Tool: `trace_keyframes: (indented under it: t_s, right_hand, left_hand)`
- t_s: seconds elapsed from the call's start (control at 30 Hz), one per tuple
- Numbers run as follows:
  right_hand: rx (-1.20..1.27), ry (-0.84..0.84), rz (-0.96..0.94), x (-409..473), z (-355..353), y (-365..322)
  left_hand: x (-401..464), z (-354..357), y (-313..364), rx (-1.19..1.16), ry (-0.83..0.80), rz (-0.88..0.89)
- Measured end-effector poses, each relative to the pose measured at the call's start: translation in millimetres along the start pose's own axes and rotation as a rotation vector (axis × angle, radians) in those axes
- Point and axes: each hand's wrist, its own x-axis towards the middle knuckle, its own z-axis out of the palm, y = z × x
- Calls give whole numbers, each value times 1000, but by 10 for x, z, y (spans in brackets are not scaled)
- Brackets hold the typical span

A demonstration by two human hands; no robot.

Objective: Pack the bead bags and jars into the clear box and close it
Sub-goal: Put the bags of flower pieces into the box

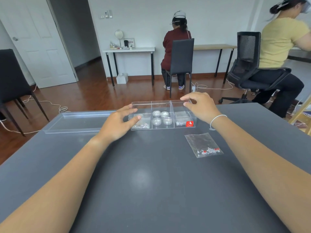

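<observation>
The clear box [161, 115] sits open at the far middle of the dark grey table [151, 174], divided into three compartments; the middle one holds four small round jars [162, 117], the left one a bead bag [141, 126] near its front wall, and the right one more small bags [180, 118] behind a red sticker [189, 123] on the front wall. The left hand [120, 125] is at the box's left end, fingers spread and loosely curled, thumb over the front left corner; whether it actually presses the wall cannot be told. The right hand [200, 106] is at the far right corner, thumb and forefinger apart and bent around the rim, the other fingers curled; a white band [217, 119] circles that wrist. The box's lid [77, 121] lies flat on the table to the left, its near end just beside the left hand. One bead bag with red and white beads [204, 145] lies on the table in front of the box, to the right, well apart from both hands. Beyond the table, two people sit on chairs with their backs turned; white cables trail across the wooden floor [94, 93].
</observation>
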Motion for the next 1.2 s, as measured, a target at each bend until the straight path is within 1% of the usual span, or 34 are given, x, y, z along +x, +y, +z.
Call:
trace_keyframes:
  t_s: [0.03,0.1,0.17,0.27,0.37,0.4,0.47,0.63,0.93,1.07,1.2]
  right_hand:
    - [-19,13,-33,-42,-34,4]
    - [30,7,-90,-151,-129,4]
    - [77,-67,-115,-281,-249,15]
    - [62,-304,-70,-464,-353,62]
    - [-47,-570,3,-578,-343,139]
    - [-89,-628,23,-597,-327,164]
    - [-147,-670,47,-613,-304,193]
    - [-93,-674,89,-611,-278,164]
    - [109,-597,107,-628,-307,93]
    - [227,-522,112,-612,-364,12]
    - [270,-343,79,-503,-443,-28]
  left_hand:
    - [-6,4,-14,-1,0,7]
    - [-18,3,-42,0,-2,25]
    - [-26,-12,-64,-12,0,27]
    - [-39,-26,-82,-42,12,13]
    - [-47,-22,-90,-42,22,15]
    - [-47,-20,-91,-38,27,19]
    - [-51,-22,-91,-31,32,26]
    - [-58,-29,-82,-29,29,32]
    - [-61,-30,-74,-19,28,21]
    - [-65,-34,-72,-26,30,14]
    - [-66,-30,-74,-36,26,5]
